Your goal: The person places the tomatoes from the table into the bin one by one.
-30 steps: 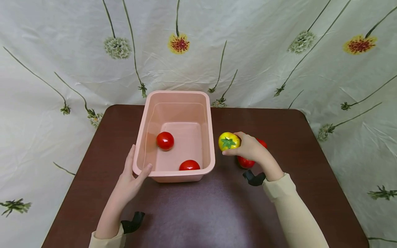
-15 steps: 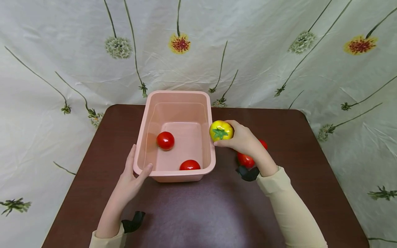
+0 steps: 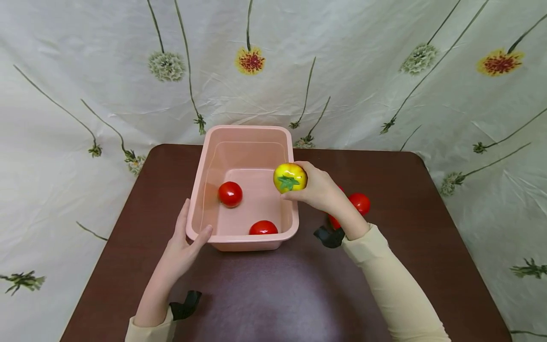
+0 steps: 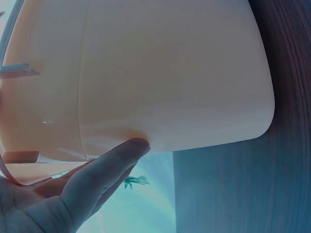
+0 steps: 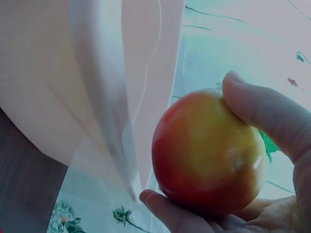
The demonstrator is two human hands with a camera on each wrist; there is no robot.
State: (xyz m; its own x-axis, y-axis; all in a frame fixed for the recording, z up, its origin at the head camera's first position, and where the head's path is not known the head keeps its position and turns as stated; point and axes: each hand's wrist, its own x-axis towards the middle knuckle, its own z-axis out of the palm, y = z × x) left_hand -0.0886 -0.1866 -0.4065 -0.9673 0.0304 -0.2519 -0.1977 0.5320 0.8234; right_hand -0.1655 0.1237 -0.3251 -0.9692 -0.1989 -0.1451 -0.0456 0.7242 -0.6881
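My right hand [image 3: 317,187] holds a yellow tomato [image 3: 289,177] with a green star-shaped top over the right rim of the pink plastic bin [image 3: 253,244]. In the right wrist view this tomato [image 5: 206,153] shows a red blush, with thumb and fingers on opposite sides. My left hand [image 3: 181,251] rests at the bin's front left corner, fingers straight along its left side. Its thumb [image 4: 109,170] lies against the wall in the left wrist view. Inside the bin are a red tomato [image 3: 230,194] at the left and another red tomato [image 3: 263,227] near the front, partly hidden by the rim.
Right of the bin, a red tomato [image 3: 359,203] sits on the dark brown table [image 3: 273,294], and more red [image 3: 334,222] shows partly hidden behind the right wrist. A white floral cloth [image 3: 350,71] hangs behind the table.
My right hand has carried the yellow tomato leftward and slightly away from me, from over the table to over the bin's right rim. The left hand and bin have stayed put.
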